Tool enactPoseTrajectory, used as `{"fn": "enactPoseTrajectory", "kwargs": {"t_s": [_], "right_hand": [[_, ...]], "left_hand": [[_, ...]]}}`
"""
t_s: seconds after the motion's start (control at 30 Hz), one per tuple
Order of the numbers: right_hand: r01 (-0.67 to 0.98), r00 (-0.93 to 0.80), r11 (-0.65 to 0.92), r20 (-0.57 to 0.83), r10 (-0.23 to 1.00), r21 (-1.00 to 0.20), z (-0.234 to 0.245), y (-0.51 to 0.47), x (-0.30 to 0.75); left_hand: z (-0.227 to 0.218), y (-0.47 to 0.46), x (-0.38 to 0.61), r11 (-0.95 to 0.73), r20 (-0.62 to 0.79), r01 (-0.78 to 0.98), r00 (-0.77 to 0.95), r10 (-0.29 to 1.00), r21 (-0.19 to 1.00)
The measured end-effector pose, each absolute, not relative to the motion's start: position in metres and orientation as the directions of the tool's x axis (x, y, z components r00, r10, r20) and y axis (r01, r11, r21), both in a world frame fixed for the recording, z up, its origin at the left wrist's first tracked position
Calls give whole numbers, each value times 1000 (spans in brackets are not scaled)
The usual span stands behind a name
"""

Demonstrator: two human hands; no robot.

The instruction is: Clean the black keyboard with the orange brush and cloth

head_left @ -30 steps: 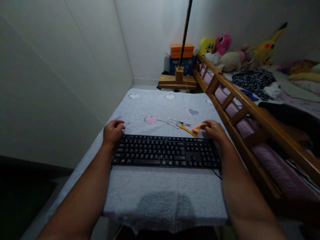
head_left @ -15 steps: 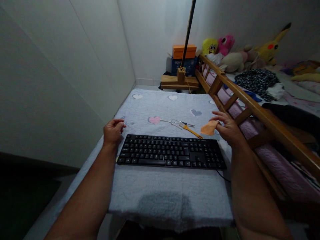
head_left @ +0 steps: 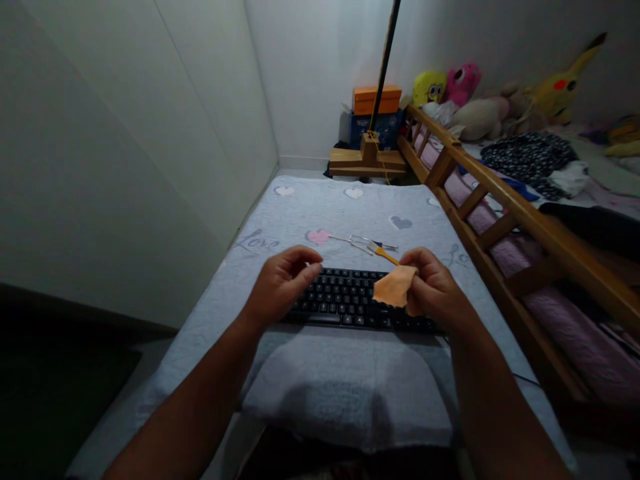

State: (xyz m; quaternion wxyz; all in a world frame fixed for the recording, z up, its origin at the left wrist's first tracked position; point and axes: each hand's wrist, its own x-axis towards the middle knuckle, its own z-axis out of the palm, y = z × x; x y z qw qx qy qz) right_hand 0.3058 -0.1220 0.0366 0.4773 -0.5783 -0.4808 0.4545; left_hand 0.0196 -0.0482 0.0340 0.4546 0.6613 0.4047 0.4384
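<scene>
A black keyboard (head_left: pixel 345 293) lies on the cloth-covered table before me, its left and right ends partly hidden by my hands. My right hand (head_left: pixel 434 288) pinches a small orange cloth (head_left: pixel 394 287), which hangs over the keyboard's right half. Above the keyboard's left end is my left hand (head_left: pixel 285 283). Its fingers are curved, the thumb stands apart from them, and nothing is in it. Just behind the keyboard lies a brush with a yellow handle (head_left: pixel 386 255), beside thin metal tools that look like tweezers (head_left: pixel 361 245).
The table has a pale blue cover (head_left: pixel 320 207) with heart prints. A wooden bed rail (head_left: pixel 493 187) runs along the right, with plush toys (head_left: pixel 463 83) beyond it. Behind the table stand a wooden stand base (head_left: pixel 367 160) with a pole and stacked boxes (head_left: pixel 376 100). A wall rises at left.
Both hands have moved inward over the keyboard. The orange cloth came left and nearer with my right hand, from behind the keyboard to above it. The view has shifted slightly.
</scene>
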Motion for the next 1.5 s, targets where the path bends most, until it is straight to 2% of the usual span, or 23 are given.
{"fn": "enactPoseTrajectory", "kwargs": {"t_s": [0.07,0.17,0.27,0.37,0.53,0.63,0.77,0.87,1.03,1.13,1.23,1.33,1.5], "right_hand": [[118,48,-66,-61,997,-991,34,-121,293],[134,-7,14,13,1000,-991,29,-117,277],[134,-9,80,79,997,-988,22,-113,264],[113,23,68,71,997,-991,14,-112,255],[-53,20,-23,-24,999,-998,6,-114,244],[-204,-45,-11,-2,999,-979,5,-117,240],[-216,-74,3,19,997,-976,4,-119,237],[-234,-54,-24,-12,998,-972,1,-119,238],[-386,-80,-119,-95,992,-915,-4,-119,239],[-442,-71,-138,-119,990,-886,-4,-120,238],[-465,-80,-138,-115,990,-874,-2,-121,238],[-455,-106,-141,-104,989,-880,-2,-121,239],[-449,-134,-154,-104,986,-880,-7,-120,238]], "left_hand": [[37,-65,36,-238,168,121,416,893,964],[31,-80,57,-168,126,37,511,850,985],[20,-86,67,-85,99,-51,481,871,995],[14,-91,70,-76,100,-73,417,903,994],[10,-92,70,-230,200,62,311,929,971],[8,-90,70,-307,275,116,231,933,945],[7,-90,70,-359,330,151,191,925,921],[5,-92,67,-334,296,124,249,922,934],[3,-89,63,-174,178,-38,288,941,984],[4,-87,61,-139,159,-87,292,943,986],[6,-87,59,-190,196,-48,267,944,981],[7,-88,56,-295,271,65,250,930,953],[11,-92,58,-496,445,243,238,863,833]]}}
